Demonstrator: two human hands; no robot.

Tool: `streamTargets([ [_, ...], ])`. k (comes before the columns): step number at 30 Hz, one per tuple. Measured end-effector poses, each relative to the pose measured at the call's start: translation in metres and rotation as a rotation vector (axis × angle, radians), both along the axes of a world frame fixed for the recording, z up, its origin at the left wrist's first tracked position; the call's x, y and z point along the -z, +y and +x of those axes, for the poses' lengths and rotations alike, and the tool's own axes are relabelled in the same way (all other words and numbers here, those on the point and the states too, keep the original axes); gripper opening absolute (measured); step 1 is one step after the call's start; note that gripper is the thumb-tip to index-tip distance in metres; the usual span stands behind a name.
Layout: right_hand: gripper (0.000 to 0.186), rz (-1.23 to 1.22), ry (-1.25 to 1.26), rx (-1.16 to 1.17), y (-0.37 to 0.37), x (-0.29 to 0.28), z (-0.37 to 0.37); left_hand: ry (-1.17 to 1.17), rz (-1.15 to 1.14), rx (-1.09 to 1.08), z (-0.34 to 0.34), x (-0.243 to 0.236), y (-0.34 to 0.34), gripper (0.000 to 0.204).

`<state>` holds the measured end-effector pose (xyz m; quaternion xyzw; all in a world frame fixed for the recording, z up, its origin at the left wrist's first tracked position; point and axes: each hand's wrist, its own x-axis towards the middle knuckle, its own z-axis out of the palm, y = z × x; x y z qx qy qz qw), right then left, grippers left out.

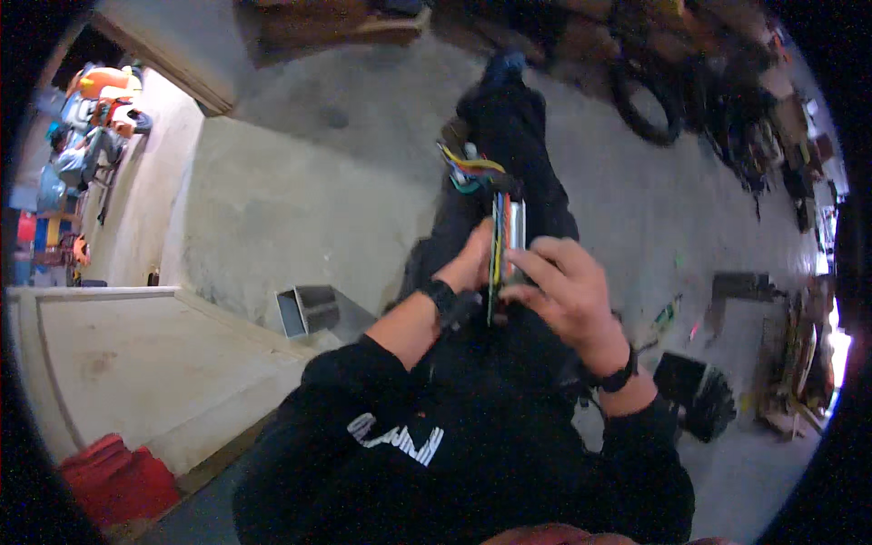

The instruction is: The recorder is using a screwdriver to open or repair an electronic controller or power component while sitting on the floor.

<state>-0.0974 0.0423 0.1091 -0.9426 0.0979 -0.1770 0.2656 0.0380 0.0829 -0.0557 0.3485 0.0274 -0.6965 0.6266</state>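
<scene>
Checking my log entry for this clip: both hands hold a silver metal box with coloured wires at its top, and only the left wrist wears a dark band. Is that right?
Not quite. In the head view both wrists wear a dark band, not only the left. The rest stands: the left hand and right hand hold the silver metal box, with coloured wires at its top.

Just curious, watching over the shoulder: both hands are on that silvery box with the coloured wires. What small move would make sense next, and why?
Probably steadying the metal box with the left hand while the right hand works its fingers along the coloured wires. Both hands already clasp the box upright over the lap, and the wires bunch loosely at its top end.
</scene>
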Motion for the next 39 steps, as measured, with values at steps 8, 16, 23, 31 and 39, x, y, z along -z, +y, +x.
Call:
streamTargets([
  [8, 0.044, 0.076, -0.224, -0.050, 0.008, 0.008, 0.010, -0.172, -0.010, 0.001, 0.006, 0.005, 0.009, 0.036],
  [16, 0.040, 0.118, -0.223, -0.081, 0.017, 0.008, 0.008, -0.152, 0.008, -0.014, 0.005, 0.037, 0.002, 0.035],
  [23, 0.036, 0.076, -0.244, -0.197, 0.003, 0.018, -0.006, -0.232, -0.045, -0.019, -0.002, 0.024, -0.001, 0.034],
  [31, 0.040, 0.057, -0.161, -0.206, 0.003, 0.016, -0.007, -0.234, 0.002, 0.007, 0.001, 0.031, 0.000, 0.034],
  [39, 0.038, -0.026, -0.284, -0.029, 0.010, 0.009, 0.007, -0.205, 0.068, 0.009, 0.003, 0.037, -0.005, 0.035],
])
